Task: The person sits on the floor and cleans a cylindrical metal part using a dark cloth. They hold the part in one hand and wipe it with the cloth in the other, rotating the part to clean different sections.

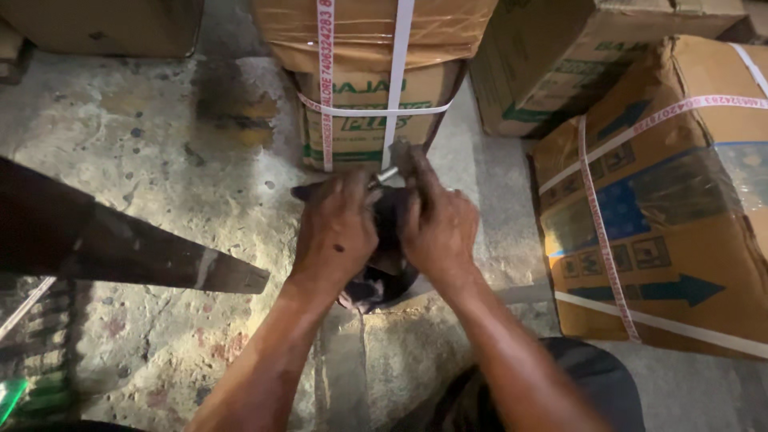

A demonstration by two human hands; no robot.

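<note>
Concrete floor (160,144), stained and pitted, ringed by strapped cardboard cartons (656,208); dark flat blade-like slab (120,248) at left. Left hand (334,232) and right hand (436,228), both closed around a dark greasy part (384,276) held low between them, a short metal pin (387,174) at its top. Risk, judged: oily grip may slip, dropping the part on concrete or pinching fingers

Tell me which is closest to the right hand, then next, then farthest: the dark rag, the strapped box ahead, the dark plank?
1. dark rag: held under the right hand.
2. strapped box: just ahead.
3. dark plank: far left.
</note>
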